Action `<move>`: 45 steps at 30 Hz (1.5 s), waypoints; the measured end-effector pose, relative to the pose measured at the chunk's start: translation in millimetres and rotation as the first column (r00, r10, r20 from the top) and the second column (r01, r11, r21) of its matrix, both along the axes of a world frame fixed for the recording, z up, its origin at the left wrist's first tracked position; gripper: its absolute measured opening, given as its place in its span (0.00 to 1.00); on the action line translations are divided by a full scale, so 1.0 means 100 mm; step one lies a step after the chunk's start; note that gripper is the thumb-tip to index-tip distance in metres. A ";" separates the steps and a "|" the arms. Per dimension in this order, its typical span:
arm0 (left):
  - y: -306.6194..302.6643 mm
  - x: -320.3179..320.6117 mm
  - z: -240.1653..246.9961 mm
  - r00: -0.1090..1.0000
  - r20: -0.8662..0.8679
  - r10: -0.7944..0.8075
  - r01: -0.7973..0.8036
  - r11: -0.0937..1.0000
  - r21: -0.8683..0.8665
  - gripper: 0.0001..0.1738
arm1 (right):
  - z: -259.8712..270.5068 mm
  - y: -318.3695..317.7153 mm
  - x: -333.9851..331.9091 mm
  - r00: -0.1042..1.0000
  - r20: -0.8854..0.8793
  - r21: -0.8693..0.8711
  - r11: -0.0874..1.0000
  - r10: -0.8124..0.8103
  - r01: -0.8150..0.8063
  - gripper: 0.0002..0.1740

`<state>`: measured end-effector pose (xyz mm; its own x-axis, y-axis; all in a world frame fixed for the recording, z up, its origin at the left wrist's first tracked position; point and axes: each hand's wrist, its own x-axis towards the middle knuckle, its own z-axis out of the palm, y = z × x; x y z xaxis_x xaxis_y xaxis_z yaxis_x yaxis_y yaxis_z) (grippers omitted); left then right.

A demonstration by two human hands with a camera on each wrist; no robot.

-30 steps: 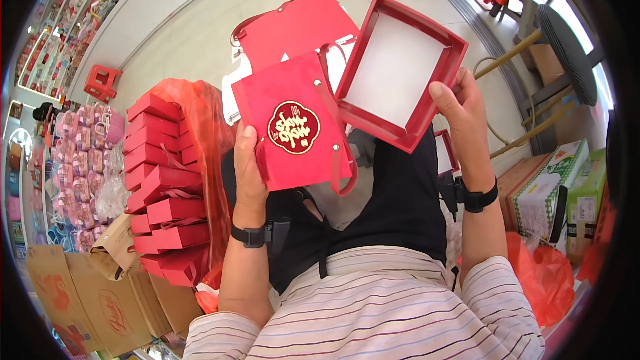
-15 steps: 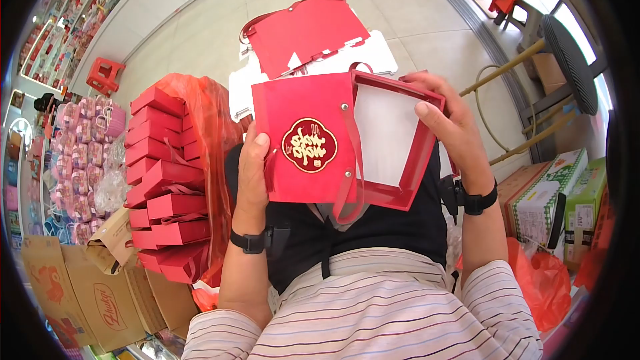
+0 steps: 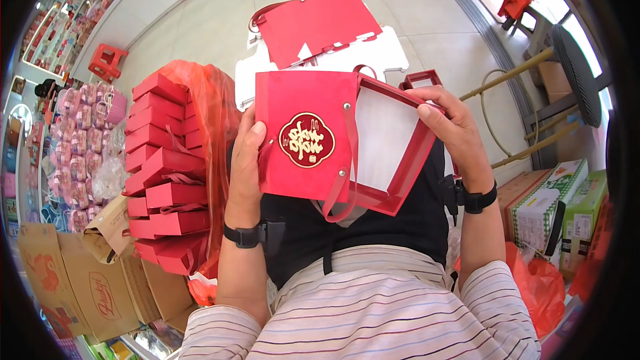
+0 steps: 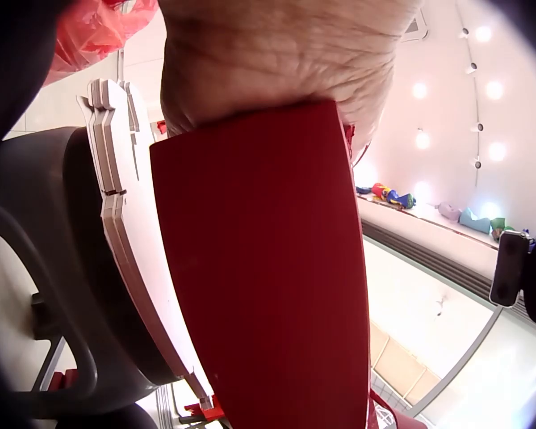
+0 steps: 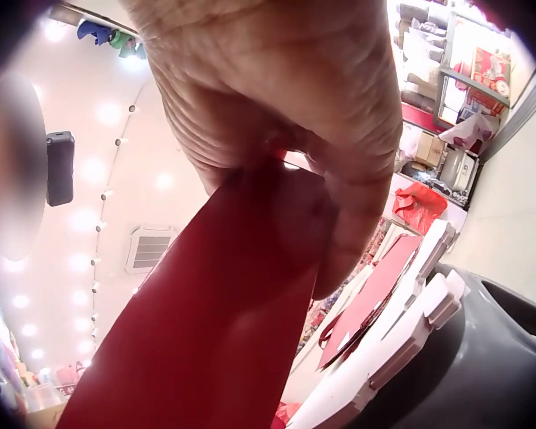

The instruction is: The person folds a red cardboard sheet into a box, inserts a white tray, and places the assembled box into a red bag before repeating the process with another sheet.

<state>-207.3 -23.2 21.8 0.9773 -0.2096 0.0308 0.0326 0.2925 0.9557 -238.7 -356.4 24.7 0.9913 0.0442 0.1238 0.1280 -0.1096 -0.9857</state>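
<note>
My left hand (image 3: 247,160) grips the left side of a red gift box sleeve (image 3: 283,177), thumb along its front edge. The sleeve bears a gold-lettered emblem (image 3: 307,140), a tassel (image 3: 265,163) and a ribbon handle (image 3: 351,153) on its right side. In my right hand (image 3: 455,123) is a red box drawer (image 3: 408,177) with a white bottom, pinched at its outer corner. The drawer's left end meets the sleeve's right side, slightly tilted to it. The left wrist view shows the sleeve's plain side (image 4: 259,268); the right wrist view, the drawer's outer wall (image 5: 205,313).
Ahead, a flat red cover (image 3: 313,27) lies on white card sheets (image 3: 393,50) on a grey stool (image 4: 36,179). Several finished-looking red boxes (image 3: 160,160) are stacked at left by a red plastic bag (image 3: 217,107). Cartons (image 3: 553,187) stand at right.
My right hand has brought the drawer down and left against the sleeve, from a raised, tilted position. The sleeve has turned more upright in the left hand.
</note>
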 end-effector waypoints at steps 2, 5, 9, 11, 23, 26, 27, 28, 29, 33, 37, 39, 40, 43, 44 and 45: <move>0.01 0.00 0.03 1.000 0.003 0.013 -0.013 1.000 0.025 0.34 | 0.00 -0.01 0.00 1.000 -0.013 -0.030 0.999 0.011 -0.012 0.17; 0.04 0.01 0.06 0.998 0.047 0.039 -0.042 0.996 0.077 0.34 | -0.01 0.00 -0.01 1.000 0.012 -0.079 0.997 0.006 -0.005 0.16; 0.08 0.00 0.09 0.999 0.013 0.040 -0.040 0.999 0.013 0.36 | -0.06 0.01 0.00 1.000 0.023 -0.013 1.000 0.008 -0.007 0.16; 0.09 -0.01 0.09 0.999 -0.004 0.037 -0.037 0.999 0.000 0.37 | -0.07 0.01 0.01 1.000 0.029 -0.019 1.000 0.003 -0.002 0.16; 0.01 -0.05 -0.11 0.999 -0.040 0.009 -0.011 0.999 -0.037 0.35 | -0.15 0.36 0.11 0.994 -0.005 0.075 0.991 -0.111 0.111 0.26; 0.03 -0.04 -0.13 0.998 -0.040 0.044 -0.046 0.997 -0.061 0.34 | -0.16 0.52 0.12 0.989 -0.069 0.134 0.982 -0.128 0.136 0.38; 0.02 -0.04 -0.15 0.998 -0.031 0.058 -0.060 0.997 -0.050 0.34 | -0.19 0.56 0.14 0.991 -0.077 0.156 0.980 -0.111 0.122 0.40; 0.02 -0.04 -0.16 0.997 -0.023 0.075 -0.076 0.996 -0.039 0.34 | -0.22 0.61 0.16 0.992 -0.086 0.179 0.978 -0.091 0.105 0.42; 0.00 -0.04 -0.17 0.998 0.008 0.057 -0.057 0.998 0.009 0.34 | -0.24 0.68 0.17 0.993 -0.095 0.204 0.975 -0.069 0.087 0.45; -0.17 -0.11 -0.21 1.000 0.024 -0.013 0.012 1.000 0.027 0.37 | -0.17 1.02 0.22 0.999 -0.051 0.315 0.949 -0.008 0.024 0.42; -0.14 -0.14 -0.20 0.986 0.168 0.008 -0.045 0.975 0.217 0.35 | -0.13 1.07 0.33 0.992 -0.115 0.384 0.923 0.049 -0.001 0.37; 0.03 -0.06 -0.11 0.989 0.142 -0.039 -0.007 0.951 0.310 0.36 | -0.08 1.07 0.32 0.992 -0.090 0.385 0.922 0.084 -0.043 0.39; 0.12 -0.02 0.00 0.988 0.141 -0.068 0.011 0.929 0.370 0.36 | -0.04 1.06 0.32 0.991 -0.083 0.384 0.921 0.110 -0.070 0.40; 0.29 0.13 0.11 0.959 0.276 -0.064 -0.120 0.790 0.601 0.41 | -0.04 1.08 0.31 0.985 -0.077 0.342 0.932 0.156 -0.121 0.45; 0.36 0.17 0.25 0.927 0.348 -0.139 -0.160 0.692 0.704 0.41 | -0.04 1.09 0.30 0.981 -0.079 0.317 0.938 0.177 -0.144 0.46; 0.39 0.19 0.40 0.887 0.403 -0.224 -0.211 0.580 0.787 0.41 | -0.04 1.11 0.28 0.977 -0.082 0.291 0.942 0.197 -0.166 0.47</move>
